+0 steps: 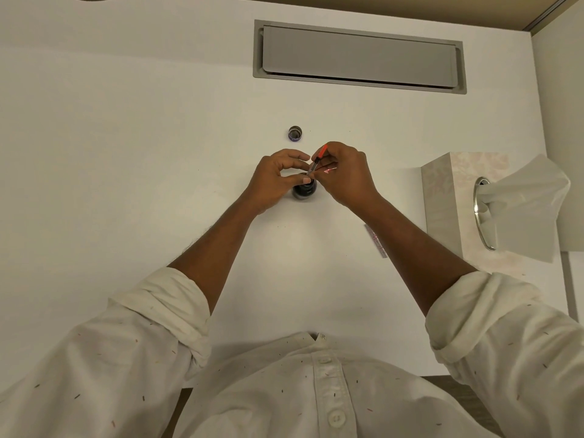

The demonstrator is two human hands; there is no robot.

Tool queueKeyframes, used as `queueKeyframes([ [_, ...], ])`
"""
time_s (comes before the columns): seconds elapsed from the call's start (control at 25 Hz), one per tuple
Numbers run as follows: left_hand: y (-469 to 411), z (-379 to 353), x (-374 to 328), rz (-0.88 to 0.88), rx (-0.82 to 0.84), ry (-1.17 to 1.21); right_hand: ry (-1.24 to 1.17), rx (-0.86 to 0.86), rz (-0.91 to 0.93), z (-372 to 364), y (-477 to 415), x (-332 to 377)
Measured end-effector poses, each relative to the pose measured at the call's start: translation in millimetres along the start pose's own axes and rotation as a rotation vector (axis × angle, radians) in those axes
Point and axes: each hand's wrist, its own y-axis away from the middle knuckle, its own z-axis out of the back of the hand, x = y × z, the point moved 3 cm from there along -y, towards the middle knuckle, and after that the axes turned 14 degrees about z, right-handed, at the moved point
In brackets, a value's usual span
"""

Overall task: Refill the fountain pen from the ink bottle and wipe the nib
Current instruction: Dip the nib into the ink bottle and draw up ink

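Observation:
A dark ink bottle [304, 191] stands uncapped on the white desk [158, 153]. Directly above its mouth I hold the thin fountain pen section with its red-tipped converter [317, 161], tilted with the red end up and away. My right hand [344, 175] pinches its upper part. My left hand [278, 178] curls over the bottle and pinches the pen's lower end with thumb and forefinger. The nib is hidden behind my fingers. The bottle's cap [295, 133] lies on the desk just beyond. A clear pen barrel [376, 240] lies by my right forearm.
A tissue box [448, 197] with a tissue [524, 210] sticking out stands at the right. A grey recessed cable flap [357, 56] sits at the back of the desk. A partition wall rises at the far right.

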Motion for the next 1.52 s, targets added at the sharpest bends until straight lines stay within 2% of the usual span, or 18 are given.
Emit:
queueKeyframes([
  [0.48, 6, -8, -3, -0.006, -0.064, 0.041, -0.024, -0.054, 0.002, 0, 7, -2],
  [0.88, 5, -9, -5, -0.041, -0.076, -0.034, -0.064, -0.063, -0.052, 4, 10, -2],
  [1.12, 5, -10, -5, -0.056, -0.099, -0.066, -0.060, -0.178, -0.076, 36, 9, 5],
  [1.36, 4, -12, -3, -0.069, -0.100, -0.075, -0.070, -0.031, -0.076, 28, 5, 15],
  [1.52, 4, -11, -4, -0.076, -0.103, -0.073, -0.035, -0.023, -0.061, 12, 5, 10],
])
